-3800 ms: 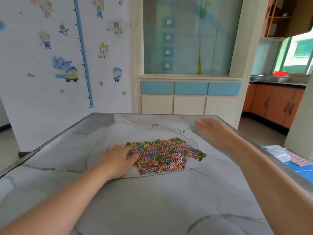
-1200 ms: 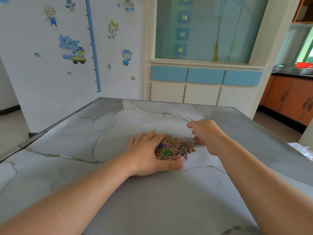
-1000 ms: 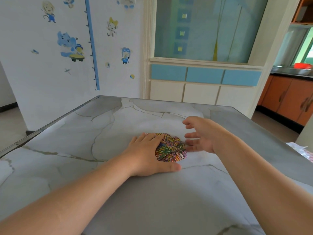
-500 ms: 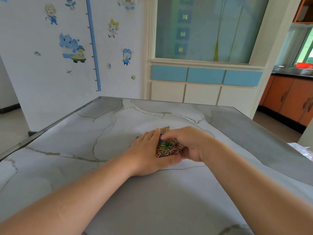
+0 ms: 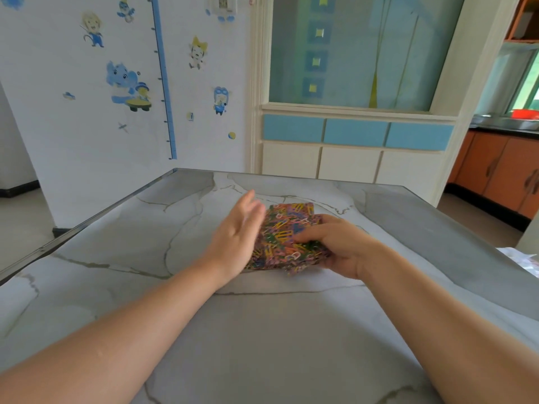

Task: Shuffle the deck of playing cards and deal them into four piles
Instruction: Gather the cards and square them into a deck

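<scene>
The deck of playing cards (image 5: pixel 284 233), with backs printed in many-coloured paper clips, is gathered into one rough stack at the middle of the marble table (image 5: pixel 262 330). My right hand (image 5: pixel 338 246) grips the stack from its right side, thumb on top, and tilts it a little off the table. My left hand (image 5: pixel 237 234) stands flat and upright against the stack's left edge, fingers straight and together. The near right part of the stack is hidden under my right hand.
The table's far edge (image 5: pixel 291 174) faces a white wall with cartoon stickers and a cabinet with blue and cream panels (image 5: pixel 355 150). Orange kitchen cupboards (image 5: pixel 501 173) stand beyond the table's right side. Something white lies off the right edge (image 5: pixel 522 258).
The cards lay spread loosely; both hands swept them together into one stack. My right hand has taken hold of it and my left palm has turned upright against its side.
</scene>
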A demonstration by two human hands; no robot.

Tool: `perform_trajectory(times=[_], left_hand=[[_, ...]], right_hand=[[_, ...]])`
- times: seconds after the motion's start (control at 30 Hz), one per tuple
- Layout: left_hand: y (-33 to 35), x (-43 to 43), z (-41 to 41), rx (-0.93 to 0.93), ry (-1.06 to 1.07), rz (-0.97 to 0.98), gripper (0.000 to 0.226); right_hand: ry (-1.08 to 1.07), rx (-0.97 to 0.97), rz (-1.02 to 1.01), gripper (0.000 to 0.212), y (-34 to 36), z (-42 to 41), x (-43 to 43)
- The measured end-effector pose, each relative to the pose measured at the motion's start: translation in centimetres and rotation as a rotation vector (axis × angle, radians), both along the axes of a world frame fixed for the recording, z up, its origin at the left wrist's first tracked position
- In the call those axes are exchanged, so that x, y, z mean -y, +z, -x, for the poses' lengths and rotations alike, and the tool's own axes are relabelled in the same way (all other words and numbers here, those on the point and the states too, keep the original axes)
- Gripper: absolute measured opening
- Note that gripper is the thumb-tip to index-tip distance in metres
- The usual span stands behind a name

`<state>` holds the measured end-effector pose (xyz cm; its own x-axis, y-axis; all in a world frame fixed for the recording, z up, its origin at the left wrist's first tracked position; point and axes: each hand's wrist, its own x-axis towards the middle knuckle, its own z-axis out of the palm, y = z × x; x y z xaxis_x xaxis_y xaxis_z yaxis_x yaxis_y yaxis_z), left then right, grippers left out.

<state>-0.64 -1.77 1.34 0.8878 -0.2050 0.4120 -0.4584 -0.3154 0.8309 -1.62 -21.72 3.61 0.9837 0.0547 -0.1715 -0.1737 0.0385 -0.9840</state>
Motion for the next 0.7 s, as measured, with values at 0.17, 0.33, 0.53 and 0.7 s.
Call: perform_trajectory(times=[0.17,0.33,0.53,0.7], left_hand=[[-0.6,-1.6,-1.8,-0.132,0.331,-0.211,0.057],[0.0,-0.5,-0.5,-0.080,0.124,-0.871,0.117],[1.2,0.1,0.0,-0.106,-0.208,-0.913,0.067],[2.2,0.2,0.4,-0.229,-0.307,-0.707,0.069]], right_hand=[[-0.051,0.048,-0.171,0.039,-0.5,-0.3,4.2],[-0.013,0.077,-0.274,0.031,-0.8,-0.5,5.9],[0.057,0.108,-0.282,0.046,-1.1,-0.5,6.2],[0.108,0.115,-0.268,0.034,-1.1,-0.4,6.2]])
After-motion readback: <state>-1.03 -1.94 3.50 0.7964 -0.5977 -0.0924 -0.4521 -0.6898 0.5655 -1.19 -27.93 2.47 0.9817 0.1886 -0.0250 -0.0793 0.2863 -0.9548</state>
